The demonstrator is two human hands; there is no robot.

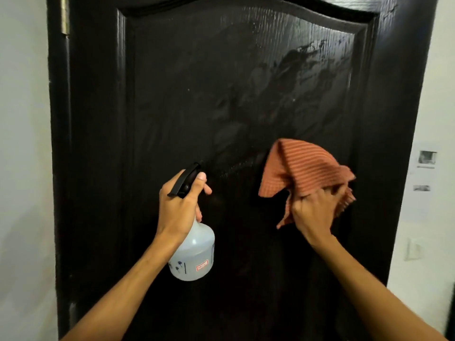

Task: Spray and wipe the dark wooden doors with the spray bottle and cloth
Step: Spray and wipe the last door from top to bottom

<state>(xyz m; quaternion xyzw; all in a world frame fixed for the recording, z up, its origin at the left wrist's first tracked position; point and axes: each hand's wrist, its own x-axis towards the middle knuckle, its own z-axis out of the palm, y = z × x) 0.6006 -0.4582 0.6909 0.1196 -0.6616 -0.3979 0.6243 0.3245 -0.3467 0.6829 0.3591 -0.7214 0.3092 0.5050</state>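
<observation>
Head view only. The dark wooden door is seen straight ahead of both hands, upright, with its long axis vertical and its raised panel spread above, between and below them. The spray bottle is gripped by the left hand: fingers are curled round the neck and the black trigger head. The pale body hangs below the hand, and its axis is near upright. The nozzle is aimed up and forward at the panel, towards the right-hand side. The cloth, orange and striped, is held bunched in the right hand, fingers closed on it. Its loose corner stands up and to the left of that hand, and a short tail hangs below. Contact between cloth and door cannot be told from this angle. Wet streaks are seen on the panel well above the right hand and up-right of the left, so the cloth hand is judged the nearer one. The coming wipe is judged to turn on that offset: the cloth would have to be carried up along the door's long axis. The panel below the hands is too dark for wet or dry to be read. A brass hinge is seen far up-left of the left hand. Paper notices are seen on the pale wall right of the right hand.
</observation>
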